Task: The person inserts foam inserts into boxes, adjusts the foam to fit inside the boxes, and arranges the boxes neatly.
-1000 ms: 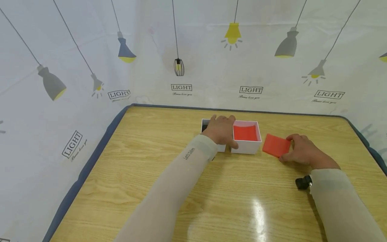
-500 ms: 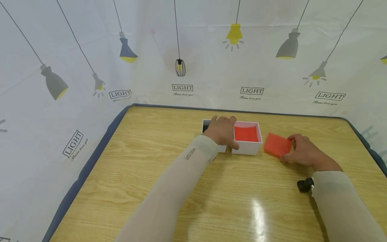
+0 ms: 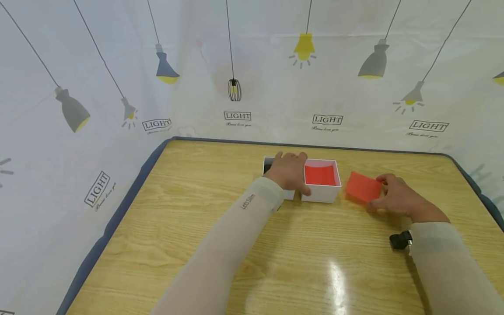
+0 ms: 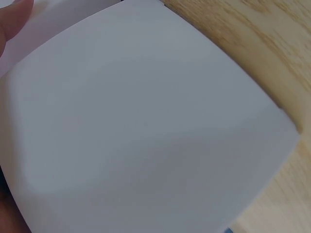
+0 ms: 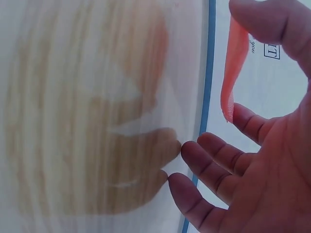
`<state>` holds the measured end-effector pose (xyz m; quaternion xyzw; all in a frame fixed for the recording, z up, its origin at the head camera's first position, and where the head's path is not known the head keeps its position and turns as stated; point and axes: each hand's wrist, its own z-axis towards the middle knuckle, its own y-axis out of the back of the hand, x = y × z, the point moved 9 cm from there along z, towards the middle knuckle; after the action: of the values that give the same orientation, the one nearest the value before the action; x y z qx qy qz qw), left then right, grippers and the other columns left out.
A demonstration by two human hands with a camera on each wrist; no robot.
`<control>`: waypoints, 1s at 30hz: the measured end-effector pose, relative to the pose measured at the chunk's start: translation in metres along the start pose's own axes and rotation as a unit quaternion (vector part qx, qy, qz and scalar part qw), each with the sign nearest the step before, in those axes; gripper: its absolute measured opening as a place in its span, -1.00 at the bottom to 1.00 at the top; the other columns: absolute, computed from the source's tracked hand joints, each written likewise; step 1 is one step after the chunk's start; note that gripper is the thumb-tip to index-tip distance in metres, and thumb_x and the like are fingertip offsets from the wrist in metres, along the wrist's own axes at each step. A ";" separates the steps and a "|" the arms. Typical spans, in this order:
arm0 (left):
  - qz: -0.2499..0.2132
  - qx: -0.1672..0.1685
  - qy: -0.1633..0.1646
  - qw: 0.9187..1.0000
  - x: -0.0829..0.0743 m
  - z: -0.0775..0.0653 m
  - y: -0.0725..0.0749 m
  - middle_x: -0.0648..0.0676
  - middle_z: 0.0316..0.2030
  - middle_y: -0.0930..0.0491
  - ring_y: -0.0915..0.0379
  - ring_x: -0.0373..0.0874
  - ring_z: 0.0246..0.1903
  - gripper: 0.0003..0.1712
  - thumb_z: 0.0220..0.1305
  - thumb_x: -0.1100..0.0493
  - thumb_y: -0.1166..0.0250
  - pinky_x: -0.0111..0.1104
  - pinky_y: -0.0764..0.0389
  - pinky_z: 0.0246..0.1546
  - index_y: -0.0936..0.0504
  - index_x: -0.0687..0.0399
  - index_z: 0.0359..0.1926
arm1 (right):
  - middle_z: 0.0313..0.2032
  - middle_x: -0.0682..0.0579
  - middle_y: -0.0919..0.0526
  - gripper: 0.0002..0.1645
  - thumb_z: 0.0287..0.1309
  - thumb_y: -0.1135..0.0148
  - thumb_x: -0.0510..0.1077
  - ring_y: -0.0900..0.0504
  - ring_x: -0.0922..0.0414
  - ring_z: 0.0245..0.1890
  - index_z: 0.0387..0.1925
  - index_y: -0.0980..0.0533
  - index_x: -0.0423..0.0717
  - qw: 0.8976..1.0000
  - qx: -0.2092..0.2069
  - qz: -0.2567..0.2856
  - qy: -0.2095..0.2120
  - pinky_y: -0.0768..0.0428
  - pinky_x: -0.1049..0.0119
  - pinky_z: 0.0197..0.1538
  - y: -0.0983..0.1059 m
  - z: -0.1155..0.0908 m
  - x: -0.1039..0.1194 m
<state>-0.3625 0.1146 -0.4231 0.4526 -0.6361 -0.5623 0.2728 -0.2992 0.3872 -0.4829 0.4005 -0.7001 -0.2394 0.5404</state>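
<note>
My right hand [image 3: 401,199] pinches a thin red rectangular sheet [image 3: 363,187] between thumb and forefinger, right of the white boxes. In the right wrist view the sheet [image 5: 235,63] is seen nearly edge-on and the other fingers stay loose. My left hand [image 3: 289,171] lies over the place where two white boxes meet, its thumb at the front and fingertips at the back, gripping there. Red material [image 3: 320,175] lies inside the right-hand white box [image 3: 320,193]. Something black [image 3: 267,167] shows in the left-hand box, mostly hidden by my hand. A white panel [image 4: 146,107] fills the left wrist view.
The boxes stand toward the back of a wooden table [image 3: 189,227]. A blue edge [image 3: 244,140] runs along its far side, before a white sheet printed with lamps [image 3: 275,87]. A black device [image 3: 400,240] sits at my right wrist.
My right hand and the red sheet have shifted slightly right, and the sheet's tilt has changed a little. My left hand and the boxes have hardly moved.
</note>
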 end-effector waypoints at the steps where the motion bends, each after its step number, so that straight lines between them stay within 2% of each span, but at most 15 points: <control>1: 0.000 -0.001 -0.001 1.000 0.000 0.000 0.000 -0.10 0.45 -0.46 -0.19 -0.11 0.52 0.23 0.03 -0.39 -0.58 -0.07 0.07 0.64 -0.19 -0.15 0.60 | 0.43 -0.69 -0.05 0.31 0.11 -0.58 0.08 -0.16 -0.62 0.40 0.47 0.02 -0.58 1.000 0.000 0.000 0.000 -0.32 -0.48 0.35 0.001 0.000 0.000; 13: -0.001 -0.005 -0.001 1.000 0.001 0.002 -0.002 -0.11 0.44 -0.47 -0.20 -0.12 0.51 0.22 0.02 -0.39 -0.58 -0.07 0.07 0.64 -0.20 -0.17 0.59 | 0.44 -0.64 0.01 0.33 0.17 -0.55 0.11 -0.21 -0.57 0.34 0.51 0.09 -0.54 1.000 0.002 0.012 -0.005 -0.40 -0.45 0.29 0.013 -0.004 0.002; 23: -0.001 -0.007 0.000 1.000 0.001 0.002 -0.001 -0.10 0.43 -0.48 -0.21 -0.11 0.50 0.22 0.02 -0.40 -0.59 -0.06 0.06 0.64 -0.21 -0.16 0.59 | 0.42 -0.64 -0.03 0.24 0.22 -0.52 0.00 -0.25 -0.55 0.30 0.51 0.08 -0.55 1.000 -0.015 0.004 0.024 -0.45 -0.43 0.26 0.033 -0.008 0.029; 30: 0.002 -0.007 -0.001 1.000 0.001 0.004 -0.002 -0.09 0.43 -0.48 -0.21 -0.11 0.50 0.23 0.01 -0.41 -0.58 -0.06 0.06 0.64 -0.21 -0.16 0.59 | 0.42 -0.59 -0.05 0.20 0.25 -0.50 -0.01 -0.28 -0.52 0.29 0.51 0.07 -0.52 0.999 -0.020 0.008 0.038 -0.51 -0.38 0.22 0.040 -0.009 0.043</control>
<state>-0.3657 0.1154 -0.4262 0.4488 -0.6335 -0.5663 0.2768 -0.3065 0.3750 -0.4253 0.3929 -0.6774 -0.2334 0.5764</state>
